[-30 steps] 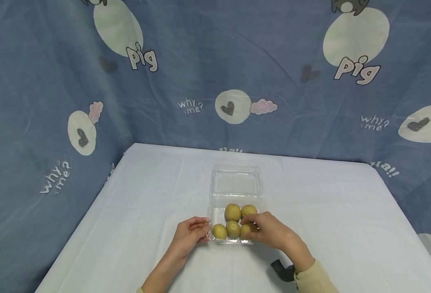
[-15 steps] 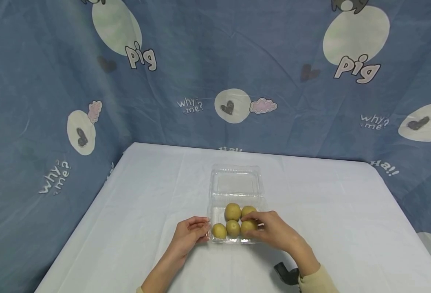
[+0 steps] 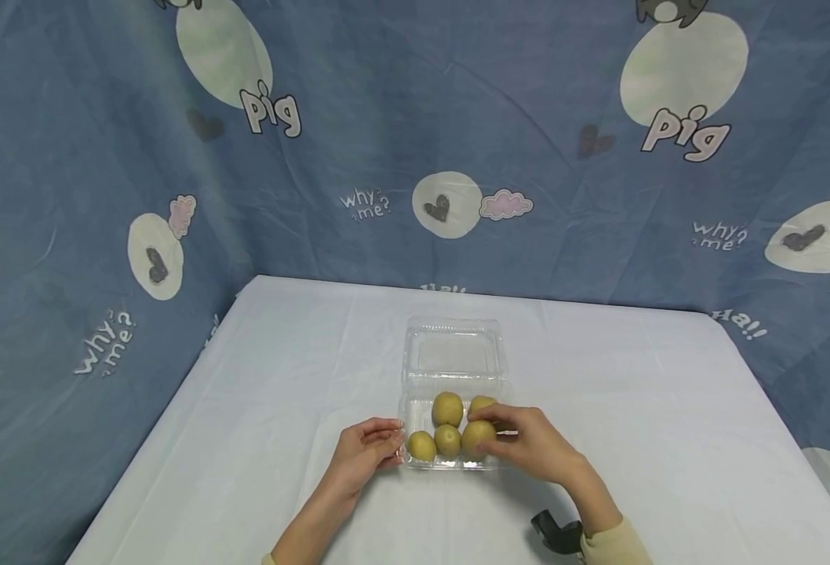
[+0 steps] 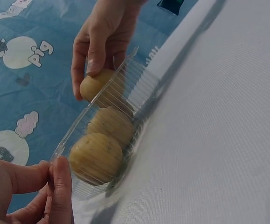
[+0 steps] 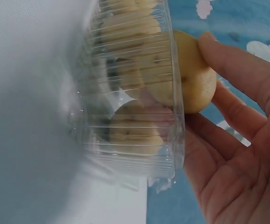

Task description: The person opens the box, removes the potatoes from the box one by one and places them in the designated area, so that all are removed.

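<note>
A clear plastic clamshell box (image 3: 418,416) lies on the table with its lid (image 3: 453,351) folded back, away from the person. Several small potatoes (image 3: 447,409) sit in its base. My left hand (image 3: 365,455) pinches the box's left rim between thumb and fingers. At the right end, my right hand (image 3: 538,446) holds the front-right potato (image 5: 195,77) between thumb and fingers, and in the right wrist view it stands partly above the rim. Another potato (image 3: 482,402) behind it is partly covered by the right fingers. Through the ribbed wall, more potatoes (image 4: 96,158) show in the left wrist view.
A white cloth (image 3: 302,353) covers the table. Blue patterned fabric (image 3: 358,141) hangs behind the table and along its left side. A black curved object (image 3: 555,534) is at the right wrist, by the sleeve (image 3: 616,543).
My right hand has shifted slightly right and drawn back, with the front-right potato raised a little in its fingers. My left hand stays at the box's rim.
</note>
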The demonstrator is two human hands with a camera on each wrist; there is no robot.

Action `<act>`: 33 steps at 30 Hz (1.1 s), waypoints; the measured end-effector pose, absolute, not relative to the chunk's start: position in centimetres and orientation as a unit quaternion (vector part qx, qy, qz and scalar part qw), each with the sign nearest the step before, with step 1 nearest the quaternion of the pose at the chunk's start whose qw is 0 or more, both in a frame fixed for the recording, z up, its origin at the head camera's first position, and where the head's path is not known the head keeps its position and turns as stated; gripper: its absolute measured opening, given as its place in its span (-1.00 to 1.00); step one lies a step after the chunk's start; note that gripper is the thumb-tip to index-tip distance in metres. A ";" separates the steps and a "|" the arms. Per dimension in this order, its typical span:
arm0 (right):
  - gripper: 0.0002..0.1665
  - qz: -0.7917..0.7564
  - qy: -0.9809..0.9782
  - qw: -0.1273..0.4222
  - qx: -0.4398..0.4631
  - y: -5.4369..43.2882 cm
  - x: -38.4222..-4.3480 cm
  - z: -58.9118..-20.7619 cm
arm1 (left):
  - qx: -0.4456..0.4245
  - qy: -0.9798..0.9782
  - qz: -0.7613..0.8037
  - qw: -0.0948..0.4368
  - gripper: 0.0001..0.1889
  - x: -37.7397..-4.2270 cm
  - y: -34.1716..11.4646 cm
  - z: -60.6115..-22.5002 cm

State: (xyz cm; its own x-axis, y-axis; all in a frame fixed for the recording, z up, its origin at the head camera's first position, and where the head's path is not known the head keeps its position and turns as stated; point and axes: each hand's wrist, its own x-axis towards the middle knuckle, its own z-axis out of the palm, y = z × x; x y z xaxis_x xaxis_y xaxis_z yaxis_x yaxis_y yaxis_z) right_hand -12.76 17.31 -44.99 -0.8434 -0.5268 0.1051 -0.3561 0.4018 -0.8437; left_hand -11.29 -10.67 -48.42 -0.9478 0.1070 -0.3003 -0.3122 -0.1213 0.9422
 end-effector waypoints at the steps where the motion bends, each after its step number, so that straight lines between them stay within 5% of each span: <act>1: -0.56 -0.480 0.832 0.087 -0.263 17.4 -12.8 -45.0 | -0.080 0.647 0.745 0.141 -0.67 -11.3 -10.7 -48.4; 33: -0.52 -0.563 0.807 0.125 -0.127 18.7 -11.8 -44.4 | -0.082 0.646 0.746 0.141 -0.67 -11.3 -10.7 -48.4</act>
State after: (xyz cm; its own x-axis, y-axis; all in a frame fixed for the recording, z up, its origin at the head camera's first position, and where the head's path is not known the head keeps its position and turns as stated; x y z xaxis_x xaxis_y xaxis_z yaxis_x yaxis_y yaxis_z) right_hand -11.84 18.71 -44.41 -0.9365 -0.3455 -0.0593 -0.0639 0.3346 -0.9402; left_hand -11.33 -10.65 -48.37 -0.9465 0.1050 -0.3051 -0.3170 -0.1253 0.9401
